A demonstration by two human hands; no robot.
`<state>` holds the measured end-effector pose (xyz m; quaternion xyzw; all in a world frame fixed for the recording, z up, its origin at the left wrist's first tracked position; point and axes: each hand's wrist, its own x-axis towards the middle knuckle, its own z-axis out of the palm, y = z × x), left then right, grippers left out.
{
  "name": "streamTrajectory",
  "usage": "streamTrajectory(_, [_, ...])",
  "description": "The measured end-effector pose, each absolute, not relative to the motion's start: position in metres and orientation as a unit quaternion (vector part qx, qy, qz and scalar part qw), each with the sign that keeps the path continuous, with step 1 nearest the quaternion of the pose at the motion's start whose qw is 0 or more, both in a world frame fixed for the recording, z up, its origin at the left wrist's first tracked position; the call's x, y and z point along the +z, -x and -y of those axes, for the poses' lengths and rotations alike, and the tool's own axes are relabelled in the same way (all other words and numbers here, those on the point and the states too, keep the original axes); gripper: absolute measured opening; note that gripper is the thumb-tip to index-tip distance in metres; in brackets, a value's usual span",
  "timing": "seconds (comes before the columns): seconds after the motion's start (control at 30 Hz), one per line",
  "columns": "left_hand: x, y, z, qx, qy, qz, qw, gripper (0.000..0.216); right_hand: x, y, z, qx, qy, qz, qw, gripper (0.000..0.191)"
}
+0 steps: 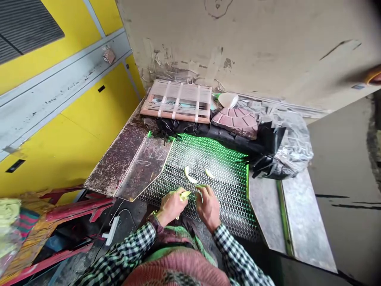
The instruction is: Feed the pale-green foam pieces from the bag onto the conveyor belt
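My left hand (172,204) is closed around a pale yellow-green, crescent-shaped piece (185,195), whose exact kind I cannot make out. To its right, my right hand (208,206) hovers over the mesh with curved fingers apart and nothing visible in them. Below both hands runs a metal mesh conveyor belt (232,198), lit green at its far end. Two similar pale curved pieces lie on it just beyond my hands: a longer bent piece (190,176) and a smaller piece (209,174).
Metal side plates flank the belt, a worn left plate (145,163) and a grey right plate (264,210). Behind it lie a wrapped wooden frame (178,101), a pinkish segmented block (236,121) and crumpled clear plastic (294,139). Red metal parts (71,210) stand at left.
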<state>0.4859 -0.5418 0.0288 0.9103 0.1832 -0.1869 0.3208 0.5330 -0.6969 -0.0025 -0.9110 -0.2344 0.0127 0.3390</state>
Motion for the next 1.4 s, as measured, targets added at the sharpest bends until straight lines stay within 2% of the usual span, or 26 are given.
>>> streamTrajectory(0.07, [0.029, -0.485, 0.541, -0.198, -0.888, -0.209, 0.358, 0.012, -0.011, -0.558, 0.686, 0.007, 0.921, 0.270, 0.279, 0.027])
streamTrajectory(0.13, [0.027, -0.482, 0.539, -0.195, -0.863, -0.218, 0.412, 0.010, -0.017, -0.584, 0.675, 0.025, 0.928, 0.273, 0.252, 0.022])
streamTrajectory(0.2, [0.022, -0.478, 0.536, -0.182, -0.831, -0.220, 0.477, 0.014, -0.021, -0.602, 0.669, 0.042, 0.933, 0.250, 0.256, 0.015])
streamTrajectory(0.37, [0.009, -0.466, 0.522, -0.149, -0.767, -0.244, 0.574, 0.027, -0.021, -0.598, 0.683, 0.112, 0.921, 0.176, 0.328, 0.030])
streamTrajectory(0.5, [0.008, -0.465, 0.517, -0.169, -0.755, -0.229, 0.591, 0.031, -0.005, -0.572, 0.698, 0.079, 0.936, 0.130, 0.319, 0.038])
streamTrajectory(0.57, [0.011, -0.469, 0.520, -0.188, -0.755, -0.219, 0.589, 0.027, 0.009, -0.560, 0.699, 0.108, 0.910, 0.152, 0.369, 0.038])
streamTrajectory(0.67, [0.014, -0.476, 0.525, -0.190, -0.791, -0.184, 0.551, 0.013, 0.026, -0.545, 0.696, 0.221, 0.823, 0.237, 0.466, 0.031])
streamTrajectory(0.8, [0.016, -0.481, 0.529, -0.179, -0.819, -0.153, 0.522, 0.008, 0.021, -0.536, 0.696, 0.250, 0.793, 0.196, 0.520, 0.025])
streamTrajectory(1.1, [0.006, -0.475, 0.526, -0.178, -0.697, -0.184, 0.670, 0.021, 0.003, -0.519, 0.696, 0.338, 0.714, 0.062, 0.610, 0.026])
streamTrajectory(1.3, [0.008, -0.477, 0.526, -0.162, -0.793, -0.141, 0.571, 0.019, -0.004, -0.517, 0.681, 0.319, 0.692, -0.007, 0.648, 0.028])
streamTrajectory(1.4, [0.009, -0.479, 0.522, -0.156, -0.803, -0.128, 0.561, 0.020, -0.009, -0.520, 0.679, 0.306, 0.699, 0.005, 0.646, 0.029])
